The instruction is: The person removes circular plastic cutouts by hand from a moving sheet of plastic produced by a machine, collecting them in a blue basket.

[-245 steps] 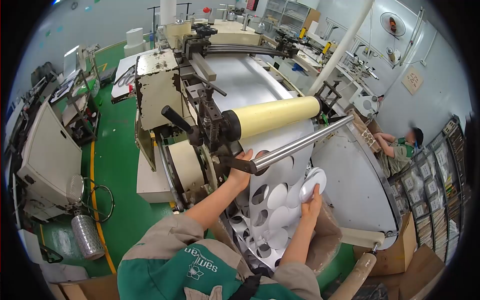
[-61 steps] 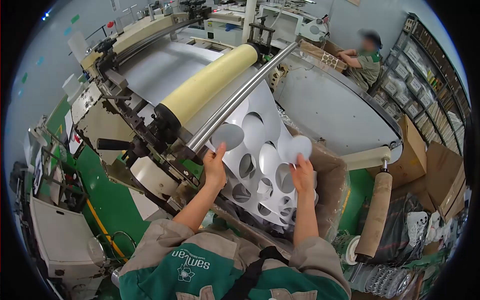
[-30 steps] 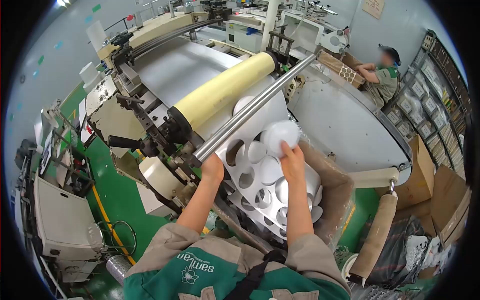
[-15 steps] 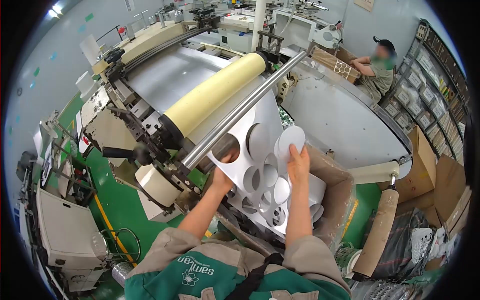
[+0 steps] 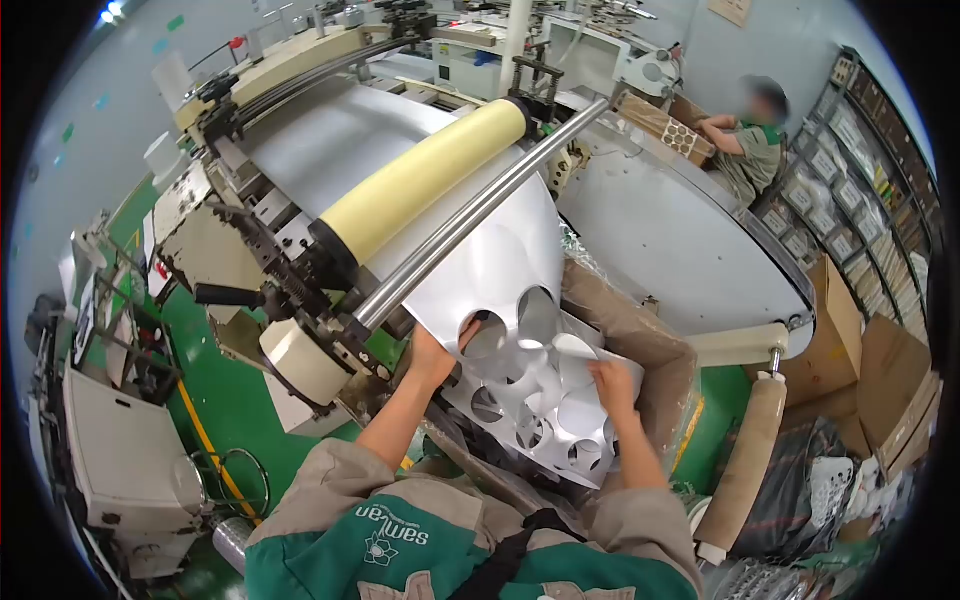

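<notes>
A white sheet with large round holes (image 5: 490, 265) hangs down from the steel bar (image 5: 480, 225) of the roller machine. My left hand (image 5: 432, 358) is closed on the sheet's left edge, its fingertips showing through a hole. My right hand (image 5: 615, 388) pinches a thin white disc (image 5: 576, 362), partly merged in view with the white pieces behind it. Below both hands, cut white sheet scrap (image 5: 510, 400) with round holes lies in a plastic-lined cardboard box (image 5: 665, 385).
A yellow roller (image 5: 425, 180) spans the machine above the bar. To the right stand a grey metal panel (image 5: 680, 240) and a brown cardboard-coloured roll (image 5: 745, 470). Another person (image 5: 750, 150) works at a box at the back right, beside shelving (image 5: 860, 190).
My right hand has moved down with the disc, from in front of the hanging sheet to over the scrap. My left hand has shifted slightly left and up, still holding the sheet's edge.
</notes>
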`<control>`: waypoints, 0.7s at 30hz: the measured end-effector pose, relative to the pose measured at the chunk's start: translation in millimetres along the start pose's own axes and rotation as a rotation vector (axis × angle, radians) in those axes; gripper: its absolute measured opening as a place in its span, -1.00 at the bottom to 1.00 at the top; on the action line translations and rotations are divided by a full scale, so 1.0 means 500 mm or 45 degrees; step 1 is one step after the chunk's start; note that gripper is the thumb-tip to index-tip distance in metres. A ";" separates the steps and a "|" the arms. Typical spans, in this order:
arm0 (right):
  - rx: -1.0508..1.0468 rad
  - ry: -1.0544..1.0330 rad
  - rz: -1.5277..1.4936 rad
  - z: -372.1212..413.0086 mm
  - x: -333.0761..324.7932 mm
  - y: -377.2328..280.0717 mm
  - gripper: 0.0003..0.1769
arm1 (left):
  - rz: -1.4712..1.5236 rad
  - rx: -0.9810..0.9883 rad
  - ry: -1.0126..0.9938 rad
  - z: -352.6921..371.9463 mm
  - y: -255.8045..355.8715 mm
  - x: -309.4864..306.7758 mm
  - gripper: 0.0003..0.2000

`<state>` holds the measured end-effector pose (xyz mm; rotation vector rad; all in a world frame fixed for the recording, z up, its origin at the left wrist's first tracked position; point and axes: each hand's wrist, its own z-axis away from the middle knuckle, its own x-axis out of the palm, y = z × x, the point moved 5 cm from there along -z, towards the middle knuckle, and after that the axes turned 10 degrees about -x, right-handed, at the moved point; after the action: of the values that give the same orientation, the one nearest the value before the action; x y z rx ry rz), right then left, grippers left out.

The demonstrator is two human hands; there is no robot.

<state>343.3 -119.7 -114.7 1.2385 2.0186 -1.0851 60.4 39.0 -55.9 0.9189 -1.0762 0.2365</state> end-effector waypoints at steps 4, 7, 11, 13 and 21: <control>0.598 -0.106 -0.110 0.276 0.044 0.042 -0.85 | -0.209 0.284 0.294 0.070 0.037 0.007 -0.46; 0.426 -0.022 0.267 0.272 0.031 0.033 -0.77 | -0.435 0.459 0.508 0.063 0.048 0.000 -0.61; 0.745 0.023 -1.020 -0.099 -0.050 -0.156 -0.59 | -0.498 0.525 0.607 0.056 0.035 0.001 -0.79; 0.524 0.089 -1.312 -0.229 -0.028 -0.238 -0.59 | -0.396 0.446 0.418 0.062 0.039 0.023 -0.78; 0.895 0.765 -2.041 -0.200 0.085 -0.142 -0.61 | -0.294 0.353 0.407 0.063 0.099 0.051 -0.59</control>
<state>258.4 -33.6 -68.1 -0.2590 3.2613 -2.4351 23.8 39.9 -3.7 1.1987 -0.6449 0.3334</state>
